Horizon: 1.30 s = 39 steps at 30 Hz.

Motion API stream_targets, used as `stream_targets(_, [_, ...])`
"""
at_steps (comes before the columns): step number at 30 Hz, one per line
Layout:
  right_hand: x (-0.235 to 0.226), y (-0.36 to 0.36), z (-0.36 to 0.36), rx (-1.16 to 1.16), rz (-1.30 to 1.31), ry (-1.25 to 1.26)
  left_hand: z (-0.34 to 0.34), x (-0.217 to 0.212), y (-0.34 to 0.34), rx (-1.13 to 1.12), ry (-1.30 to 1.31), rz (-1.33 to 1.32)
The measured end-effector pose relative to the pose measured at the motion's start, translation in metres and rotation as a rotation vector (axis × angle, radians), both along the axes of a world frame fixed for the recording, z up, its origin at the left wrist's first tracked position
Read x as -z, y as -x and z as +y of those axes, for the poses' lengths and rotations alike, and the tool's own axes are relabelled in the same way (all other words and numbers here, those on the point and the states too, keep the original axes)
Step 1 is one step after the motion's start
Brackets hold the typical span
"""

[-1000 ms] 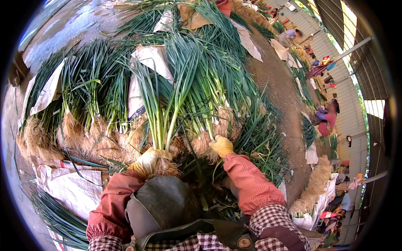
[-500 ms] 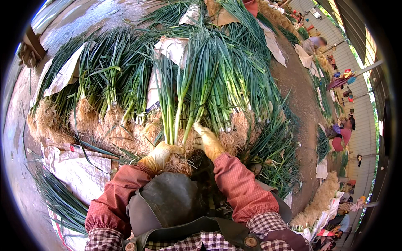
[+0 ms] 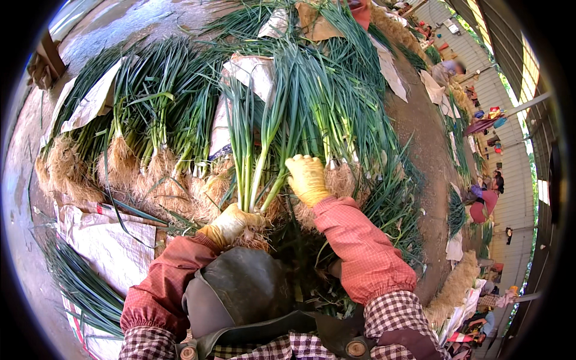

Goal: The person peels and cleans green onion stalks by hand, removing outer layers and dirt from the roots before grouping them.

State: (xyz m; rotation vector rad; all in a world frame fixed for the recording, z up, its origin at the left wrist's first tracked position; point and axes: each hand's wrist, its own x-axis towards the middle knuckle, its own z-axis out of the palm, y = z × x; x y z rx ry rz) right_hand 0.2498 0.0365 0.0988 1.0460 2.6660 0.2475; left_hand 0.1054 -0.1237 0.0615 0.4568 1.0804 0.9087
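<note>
My left hand, in a yellowed glove, is closed round the lower ends of a few green onions above their roots. Their pale stalks stand up from the fist and their dark leaves lie away from me. My right hand, gloved too, has its fingers curled over at the lower stalks of the heap, right of the held ones. Whatever those fingers grip is hidden. Beside that hand, more green onions lie with bushy tan roots toward me.
Rooted bunches of green onions lie in a row at left. Pale sacking is spread near my left forearm. Loose green leaves are heaped at right. Beyond the brown floor strip, other people sit among more onions.
My right hand has moved right and slightly away from me, off the stalks beside my left hand, and its fingers have curled. My left hand keeps its hold with little movement.
</note>
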Motion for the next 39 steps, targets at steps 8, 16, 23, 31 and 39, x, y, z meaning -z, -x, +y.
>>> stream_targets(8, [0.013,-0.088,-0.086,-0.258,-0.577,0.767,0.0,0.009,0.001,-0.222,0.066,0.026])
stream_targets(16, [0.035,-0.033,-0.055,0.355,0.637,1.293,0.004,0.008,-0.008,-0.043,0.061,-0.228])
stream_targets(23, [0.041,-0.044,-0.106,0.208,0.502,0.969,0.004,0.013,-0.012,-0.132,0.114,0.078])
stream_targets(31, [0.066,-0.049,-0.053,0.598,1.479,1.835,0.008,0.039,-0.017,-0.096,0.054,-0.477])
stream_targets(39, [0.083,-0.014,-0.06,1.031,1.605,1.744,0.001,0.019,-0.002,-0.07,0.129,-0.157])
